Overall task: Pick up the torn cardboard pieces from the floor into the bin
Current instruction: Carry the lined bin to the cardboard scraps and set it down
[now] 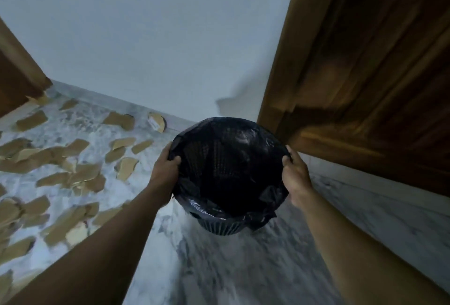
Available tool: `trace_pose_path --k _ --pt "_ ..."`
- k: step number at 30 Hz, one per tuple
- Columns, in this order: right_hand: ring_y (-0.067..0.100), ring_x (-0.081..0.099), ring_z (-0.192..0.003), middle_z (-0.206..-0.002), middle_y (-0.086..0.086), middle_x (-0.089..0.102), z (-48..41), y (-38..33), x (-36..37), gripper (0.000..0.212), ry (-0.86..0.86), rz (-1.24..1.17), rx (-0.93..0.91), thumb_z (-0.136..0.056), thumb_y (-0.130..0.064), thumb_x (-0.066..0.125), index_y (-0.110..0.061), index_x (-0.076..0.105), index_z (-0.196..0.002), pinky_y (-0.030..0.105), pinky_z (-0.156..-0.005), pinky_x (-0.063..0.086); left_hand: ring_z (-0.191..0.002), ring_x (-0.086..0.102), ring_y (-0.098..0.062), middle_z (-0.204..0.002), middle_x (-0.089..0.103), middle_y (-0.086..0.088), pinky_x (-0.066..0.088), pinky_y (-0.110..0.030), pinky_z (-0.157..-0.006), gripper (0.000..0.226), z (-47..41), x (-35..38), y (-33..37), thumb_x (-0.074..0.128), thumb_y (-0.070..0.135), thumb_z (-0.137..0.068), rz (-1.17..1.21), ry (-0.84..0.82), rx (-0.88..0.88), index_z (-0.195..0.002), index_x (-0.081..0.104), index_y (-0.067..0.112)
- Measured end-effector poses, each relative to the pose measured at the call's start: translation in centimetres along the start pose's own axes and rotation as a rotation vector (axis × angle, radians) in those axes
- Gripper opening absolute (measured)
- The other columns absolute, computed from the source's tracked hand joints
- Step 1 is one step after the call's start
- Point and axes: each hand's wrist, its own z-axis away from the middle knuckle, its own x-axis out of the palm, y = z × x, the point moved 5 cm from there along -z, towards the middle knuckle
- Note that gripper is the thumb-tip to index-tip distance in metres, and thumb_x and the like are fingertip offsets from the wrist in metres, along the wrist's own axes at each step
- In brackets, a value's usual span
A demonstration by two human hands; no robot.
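Above the marble floor (219, 270), left hand (164, 170) and right hand (295, 177) clutch the bin (231, 158) at its rim.

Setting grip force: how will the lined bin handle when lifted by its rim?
Likely light: the bin shows mesh walls and looks empty. The glossy liner may slip or bunch under the left hand and right hand gripping the rim.

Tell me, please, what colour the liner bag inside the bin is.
Black and glossy; the liner bag shows best in the head view, folded over the bin's rim.
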Motion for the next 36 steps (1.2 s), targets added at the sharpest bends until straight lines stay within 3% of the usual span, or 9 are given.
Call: trace_pose_path --k 3,7,11,16,21,23,26,33,36 --pt "0.027 0.041 -0.143 -0.160 0.002 0.039 -4.6 5.0 -2.2 0.045 0.098 0.047 -0.008 -0.111 -0.023 0.036 -0.028 0.039 -0.156 0.042 -0.117 0.037 -0.118 0.058 -0.029 -0.131 0.059 -0.008 0.051 -0.050 -0.102 0.056 -3.5 5.5 -4.2 0.039 -0.003 -0.099 -0.001 -0.099 0.006 -0.143 0.052 0.029" --pt "0.032 0.042 -0.141 -0.161 0.005 0.037 -8.8 9.6 -3.9 0.045 0.177 0.017 -0.003 -0.111 -0.023 0.035 -0.031 0.039 -0.155 0.051 -0.117 0.038 -0.112 0.064 -0.029 -0.122 0.066 -0.002 0.054 -0.052 -0.097 0.051 -8.5 10.2 -8.6 0.048 0.016 -0.088 -0.031 -0.173 0.031 -0.130 0.057 0.045" --pt "0.031 0.042 -0.141 -0.162 0.005 0.035 -11.1 12.8 -4.8 0.047 0.204 0.011 0.006 -0.111 -0.021 0.035 -0.028 0.035 -0.157 0.049 -0.116 0.039 -0.101 0.061 -0.018 -0.108 0.062 0.003 0.055 -0.037 -0.082 0.051 -10.5 14.1 -10.7 0.036 -0.006 -0.098 0.015 -0.252 0.056 -0.126 0.052 0.033" --pt "0.031 0.040 -0.143 -0.163 0.004 0.033 -11.5 13.7 -4.4 0.049 0.222 0.021 -0.024 -0.111 -0.023 0.035 -0.028 0.030 -0.159 0.049 -0.117 0.038 -0.115 0.062 -0.029 -0.126 0.063 -0.008 0.054 -0.049 -0.098 0.062 -13.2 14.4 -12.4 0.042 -0.007 -0.091 0.019 -0.257 0.114 -0.138 0.053 0.033" --pt "0.033 0.034 -0.147 -0.165 0.008 0.028 -9.2 12.8 -4.0 0.058 0.279 0.218 -0.006 -0.110 -0.034 0.037 -0.022 0.016 -0.163 0.043 -0.118 0.031 -0.104 0.067 -0.033 -0.124 0.066 -0.013 0.059 -0.046 -0.084 0.047 -13.4 14.5 -12.1 0.052 -0.003 -0.093 0.062 -0.331 0.122 -0.127 0.057 0.030" --pt "0.033 0.030 -0.149 -0.167 0.008 0.023 -8.0 11.8 -4.0 0.061 0.347 0.306 -0.015 -0.110 -0.035 0.036 -0.020 0.012 -0.163 0.044 -0.119 0.028 -0.105 0.066 -0.032 -0.130 0.065 -0.009 0.057 -0.050 -0.087 0.051 -13.1 14.1 -12.0 0.058 0.007 -0.094 0.033 -0.354 0.093 -0.138 0.052 0.032" --pt "0.033 0.026 -0.151 -0.167 0.008 0.022 -6.1 10.0 -2.3 0.059 0.406 0.446 -0.120 -0.109 -0.037 0.035 -0.020 0.016 -0.162 0.053 -0.122 0.023 -0.127 0.053 -0.036 -0.149 0.050 -0.006 0.048 -0.055 -0.094 0.070 -12.6 11.9 -12.1 0.063 0.028 -0.096 -0.009 -0.330 0.031 -0.157 0.030 0.037" --pt "0.027 0.026 -0.151 -0.165 0.007 0.028 -1.0 5.6 10.1 0.053 0.296 0.609 -0.459 -0.109 -0.032 0.035 -0.017 0.027 -0.159 0.045 -0.122 0.024 -0.139 0.044 -0.033 -0.156 0.042 -0.010 0.040 -0.051 -0.112 0.056 -12.5 1.2 -14.9 0.059 0.037 -0.098 -0.100 -0.149 0.112 -0.152 0.044 0.029" --pt "0.027 0.022 -0.153 -0.165 0.011 0.027 0.7 5.1 17.1 0.052 0.192 0.659 -0.582 -0.108 -0.027 0.035 -0.012 0.030 -0.158 0.046 -0.123 0.021 -0.141 0.043 -0.029 -0.155 0.045 -0.010 0.035 -0.041 -0.113 0.053 -12.4 -4.3 -17.8 0.055 0.040 -0.101 -0.284 -0.040 0.167 -0.151 0.046 0.026"
